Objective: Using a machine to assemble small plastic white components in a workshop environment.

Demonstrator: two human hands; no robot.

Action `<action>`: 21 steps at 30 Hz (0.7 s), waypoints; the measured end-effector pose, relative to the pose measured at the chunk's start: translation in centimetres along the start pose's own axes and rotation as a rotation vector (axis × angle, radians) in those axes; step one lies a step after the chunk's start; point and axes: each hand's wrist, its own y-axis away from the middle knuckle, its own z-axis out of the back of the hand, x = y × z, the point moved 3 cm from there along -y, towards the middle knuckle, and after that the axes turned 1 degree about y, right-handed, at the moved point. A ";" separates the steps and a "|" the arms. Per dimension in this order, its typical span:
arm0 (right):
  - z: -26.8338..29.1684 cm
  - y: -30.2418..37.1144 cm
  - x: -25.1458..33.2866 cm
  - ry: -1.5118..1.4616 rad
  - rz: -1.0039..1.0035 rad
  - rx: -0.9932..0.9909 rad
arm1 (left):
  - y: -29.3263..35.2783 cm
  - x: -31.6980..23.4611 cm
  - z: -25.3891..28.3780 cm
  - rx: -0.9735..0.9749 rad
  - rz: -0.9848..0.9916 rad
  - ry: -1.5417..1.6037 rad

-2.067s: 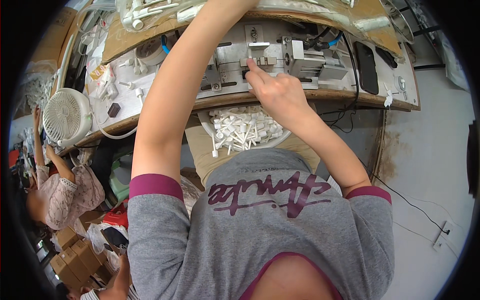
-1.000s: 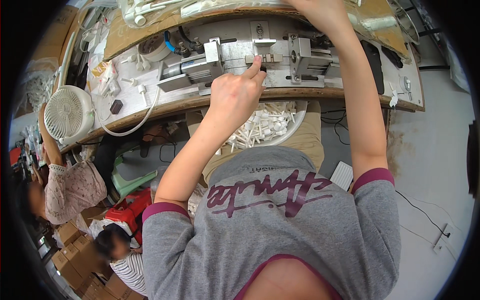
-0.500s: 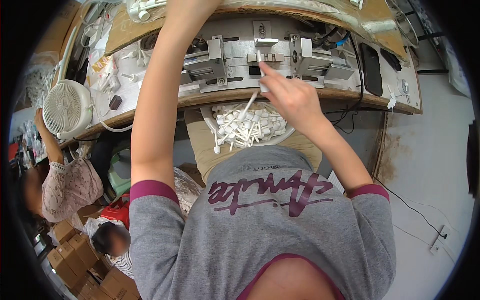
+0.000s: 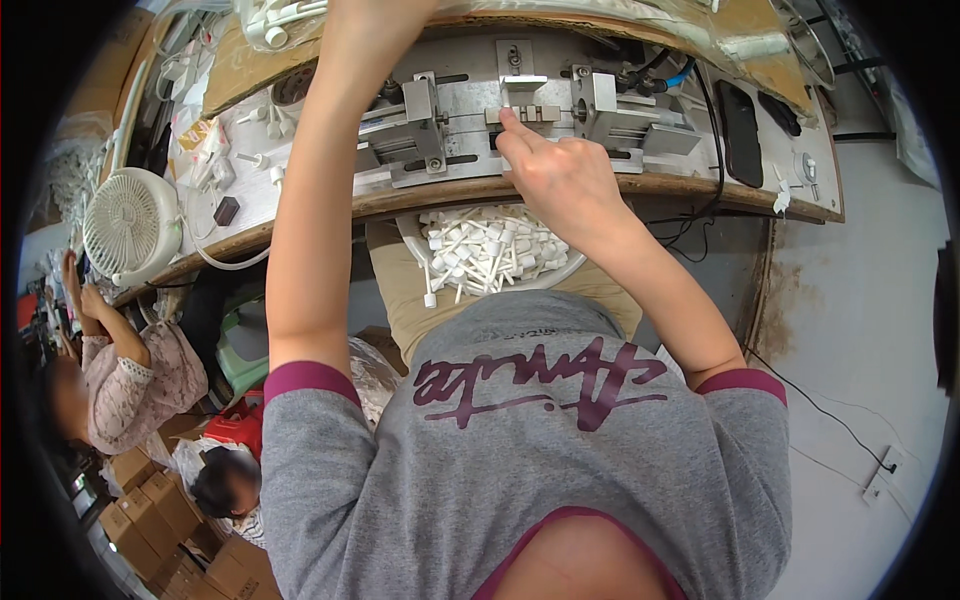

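Note:
My right hand [image 4: 568, 175] is at the metal fixture in the middle of the bench, its fingers closed on a small white plastic stick [image 4: 506, 98]. Only the stick's far end shows past my index fingertip, by the notched metal block [image 4: 530, 114]. My left forearm [image 4: 318, 180] crosses the left side of the fixture and runs out at the top edge, so my left hand cannot be seen. A white basin [image 4: 578, 268] rests on my lap below the bench edge. It is heaped with white plastic sticks with cylindrical heads [image 4: 495, 250].
Metal slide units flank the block, left [image 4: 420, 125] and right [image 4: 597, 105]. On the right lies a dark phone [image 4: 740, 135] beside black cables. A white fan [image 4: 132, 225] stands at the left. Cardboard [image 4: 640, 40] covers the back. Two other people are at lower left.
My right hand has moved slightly left and forward, bringing the stick to the block. A slanted white piece below that hand no longer shows above the basin. The seated co-worker's arms have shifted.

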 end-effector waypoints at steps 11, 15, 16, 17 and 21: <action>3.7 2.8 -2.8 -0.698 -0.328 -0.189 | 16.0 -2.7 -3.2 0.092 -0.348 -0.278; 3.1 4.3 -2.5 -0.640 -0.269 -0.210 | 15.9 -1.8 -5.6 0.235 -0.305 -0.449; 3.0 4.5 -2.4 -0.618 -0.248 -0.206 | 15.6 -2.0 -5.8 0.242 -0.287 -0.491; 2.8 4.8 -2.3 -0.615 -0.240 -0.204 | 15.4 -2.1 -5.9 0.251 -0.266 -0.538; 1.4 6.1 -1.7 -0.592 -0.209 -0.192 | 14.8 -2.0 -6.1 0.254 -0.248 -0.464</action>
